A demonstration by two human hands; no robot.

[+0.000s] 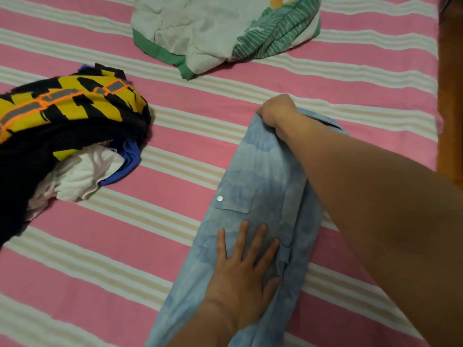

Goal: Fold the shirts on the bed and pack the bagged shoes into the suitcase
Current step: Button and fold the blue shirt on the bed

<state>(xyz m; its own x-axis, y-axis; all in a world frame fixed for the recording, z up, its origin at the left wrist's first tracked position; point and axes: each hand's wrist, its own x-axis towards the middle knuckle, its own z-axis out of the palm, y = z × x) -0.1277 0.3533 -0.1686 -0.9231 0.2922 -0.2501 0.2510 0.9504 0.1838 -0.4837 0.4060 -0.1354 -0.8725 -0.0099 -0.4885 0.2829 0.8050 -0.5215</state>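
While a heap of dark, yellow and white clothes [67, 136] lies toward the bed's left edge and a crumpled white-and-green shirt [220, 31] sits near its far edge, neither touches the light blue shirt [260, 181]; that shirt lies on the pink striped bed [125, 246] folded into a long narrow strip, its long axis running from the near edge up and slightly right, collar end farthest; the left hand [246, 269] presses flat on its near half, fingers spread; the right hand [275, 110], arm stretched forward, grips the far end with curled fingers.
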